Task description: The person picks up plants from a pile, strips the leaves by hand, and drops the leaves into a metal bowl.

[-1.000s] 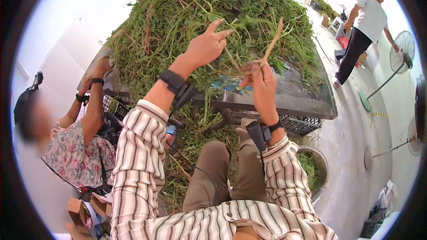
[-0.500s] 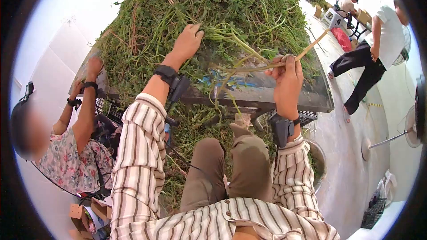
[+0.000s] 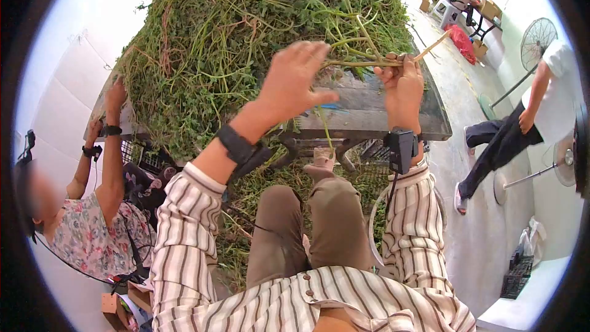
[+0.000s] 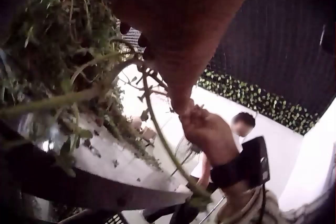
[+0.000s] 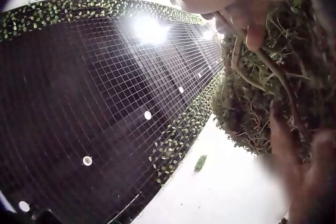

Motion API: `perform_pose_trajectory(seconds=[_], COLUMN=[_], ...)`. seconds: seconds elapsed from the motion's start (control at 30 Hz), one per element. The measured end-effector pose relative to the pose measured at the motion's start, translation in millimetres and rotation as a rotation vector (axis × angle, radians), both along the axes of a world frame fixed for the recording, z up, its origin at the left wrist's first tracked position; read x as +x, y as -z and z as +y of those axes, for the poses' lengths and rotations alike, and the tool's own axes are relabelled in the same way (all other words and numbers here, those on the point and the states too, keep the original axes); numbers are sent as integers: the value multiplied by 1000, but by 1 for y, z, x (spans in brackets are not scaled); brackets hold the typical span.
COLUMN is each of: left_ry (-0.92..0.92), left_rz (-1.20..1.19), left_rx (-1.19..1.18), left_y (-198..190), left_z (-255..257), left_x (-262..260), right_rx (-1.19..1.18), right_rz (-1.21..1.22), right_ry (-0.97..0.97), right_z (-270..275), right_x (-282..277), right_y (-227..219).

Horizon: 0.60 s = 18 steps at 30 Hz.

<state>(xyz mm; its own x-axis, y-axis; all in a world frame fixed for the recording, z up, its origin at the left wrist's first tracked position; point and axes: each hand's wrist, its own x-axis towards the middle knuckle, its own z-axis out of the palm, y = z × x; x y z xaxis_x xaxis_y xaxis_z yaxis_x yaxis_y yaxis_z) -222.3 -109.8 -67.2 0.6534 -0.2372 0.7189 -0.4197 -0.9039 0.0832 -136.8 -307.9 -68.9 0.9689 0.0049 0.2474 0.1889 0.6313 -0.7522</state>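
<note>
My right hand [image 3: 404, 89] pinches a branching green plant stem [image 3: 362, 63] whose pale, bare end [image 3: 435, 45] sticks out to the right past the fingers. To the left the stem's branches reach toward my left hand [image 3: 289, 83], which has straight fingers and the thumb spread apart. In the right wrist view the stem [image 5: 281, 71] runs from the right fingers down to the left hand [image 5: 299, 166]. A big heap of leafy stems [image 3: 209, 43] fills the dark table [image 3: 424, 114] behind both hands. One thin stalk [image 3: 326, 129] hangs over the table's front edge.
Plant litter [image 3: 236, 249] lies under the table around my legs. At the left a person in a floral shirt [image 3: 101, 233] works at the same heap. Another person in white [image 3: 547, 98] stands at right near a fan [image 3: 539, 43]; a black crate [image 3: 516, 276] sits on the floor.
My right hand first drew the stem to the right out of the heap, then rose slightly. My left hand went left onto the heap, then came back right beside the stem with fingers straight.
</note>
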Motion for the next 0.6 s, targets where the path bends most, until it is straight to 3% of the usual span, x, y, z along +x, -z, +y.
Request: perform_pose_trajectory(seconds=[0.2,0.3,0.4,0.5,0.6], left_ry=[-188,-243,-264,-262,-139], left_rz=[136,172,333,205,83], left_rx=[78,89,86,-83,-201], left_y=[20,17,28,30,-9], left_z=[18,30,57,57,32], left_x=[19,12,8,2,0], right_rx=[-70,-125,-10,-131,-239], right_rz=[-107,-91,-221,-284,-317], right_ry=[42,222,241,254,179], right_z=[-30,-57,-86,-98,-95], right_x=[1,13,21,16,7], right_y=[-18,-43,-65,-71,-70])
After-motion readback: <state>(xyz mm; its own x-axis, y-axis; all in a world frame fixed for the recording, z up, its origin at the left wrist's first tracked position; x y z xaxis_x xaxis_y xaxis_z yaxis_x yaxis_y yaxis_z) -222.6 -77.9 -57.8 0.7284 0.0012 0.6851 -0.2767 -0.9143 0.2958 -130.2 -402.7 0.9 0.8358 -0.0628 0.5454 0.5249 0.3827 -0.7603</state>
